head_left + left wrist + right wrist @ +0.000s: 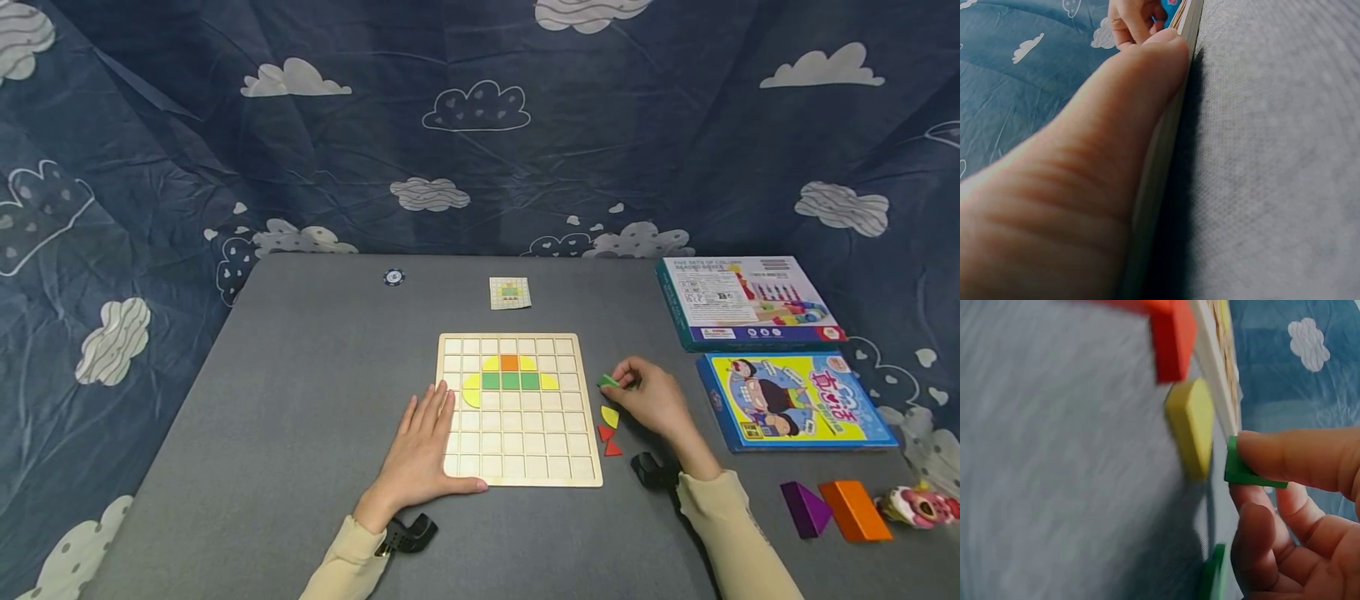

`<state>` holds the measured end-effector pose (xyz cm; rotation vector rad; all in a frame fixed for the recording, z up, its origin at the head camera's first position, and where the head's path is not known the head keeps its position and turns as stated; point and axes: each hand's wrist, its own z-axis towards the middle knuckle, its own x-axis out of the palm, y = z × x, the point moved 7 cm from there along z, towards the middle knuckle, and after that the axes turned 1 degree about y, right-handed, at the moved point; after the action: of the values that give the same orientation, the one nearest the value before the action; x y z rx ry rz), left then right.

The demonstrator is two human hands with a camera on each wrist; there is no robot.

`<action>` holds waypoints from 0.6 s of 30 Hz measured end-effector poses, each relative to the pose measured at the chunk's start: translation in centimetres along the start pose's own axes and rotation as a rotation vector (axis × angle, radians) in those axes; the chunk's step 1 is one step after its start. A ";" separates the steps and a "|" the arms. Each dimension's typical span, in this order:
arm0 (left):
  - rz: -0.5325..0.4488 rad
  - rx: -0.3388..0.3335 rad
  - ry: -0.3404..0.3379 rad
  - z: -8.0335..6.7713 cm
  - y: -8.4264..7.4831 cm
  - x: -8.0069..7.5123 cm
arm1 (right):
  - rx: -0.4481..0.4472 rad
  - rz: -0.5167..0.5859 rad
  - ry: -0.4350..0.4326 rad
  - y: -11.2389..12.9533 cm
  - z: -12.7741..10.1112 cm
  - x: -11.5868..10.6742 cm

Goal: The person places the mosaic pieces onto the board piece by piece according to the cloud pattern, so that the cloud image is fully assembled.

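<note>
A wooden grid board [522, 471] lies on the grey table. My left hand [420, 450] rests along its left side, fingers straight, thumb at the front edge. Set in the grid are an orange square [509, 362], a row of green squares [510, 381] and several yellow curved pieces [471, 390]. To the right of the board, my right hand [648, 396] pinches a small green tile [1241, 472] between thumb and fingers. Another green piece [1211, 575] stands below it in the right wrist view. Nearby lie a yellow curved piece [610, 416] and two red triangles [612, 448].
A small pattern card [510, 292] lies behind the board, with a round chip [393, 277] farther left. Two flat boxes, one white-topped [750, 300] and one blue and yellow [798, 400], sit at right. Nearer are a purple block [806, 509], an orange block [855, 510] and a figurine [918, 506].
</note>
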<state>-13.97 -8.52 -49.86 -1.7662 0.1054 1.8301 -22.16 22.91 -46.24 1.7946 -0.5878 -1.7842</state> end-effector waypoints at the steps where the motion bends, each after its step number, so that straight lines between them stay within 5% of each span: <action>1: 0.001 0.000 0.001 0.0 0.0 0.0 | -0.010 -0.001 -0.013 0.2 0.0 0.0; 18: -0.004 0.006 0.007 0.0 -0.1 0.0 | -0.123 0.070 -0.006 5.9 0.4 3.4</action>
<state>-13.91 -8.49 -49.82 -1.7676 0.1092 1.8194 -22.05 16.24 -45.02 1.6669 -0.5241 -1.7408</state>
